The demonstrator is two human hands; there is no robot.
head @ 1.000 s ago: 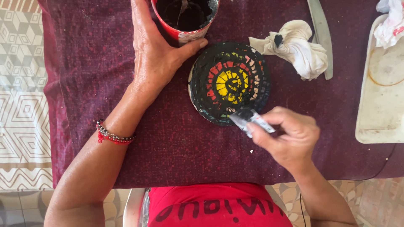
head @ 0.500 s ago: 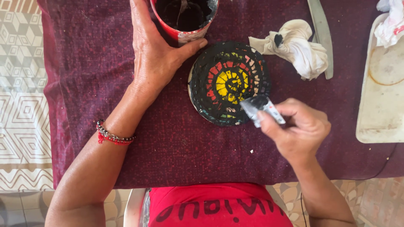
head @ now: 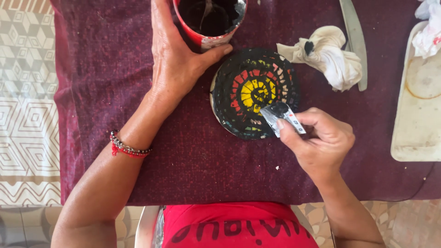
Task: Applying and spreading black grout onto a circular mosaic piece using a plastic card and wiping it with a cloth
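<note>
Head view, left to right: a beaded bracelet [head: 128, 149] is worn on the left wrist. The left hand [head: 177, 59] is laid flat and spread on the maroon cloth [head: 101, 92], its thumb against the round mosaic disc [head: 254, 93], apparently steadying it. A small card scraper [head: 282, 117], smeared with dark grout, is pinched by the right hand [head: 321, 142] over the disc's lower edge.

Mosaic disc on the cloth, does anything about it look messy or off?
Yes: black paste smears the mosaic disc, hiding many tiles. The right hand holds a paste-covered card on it, and the white rag is stained.
</note>
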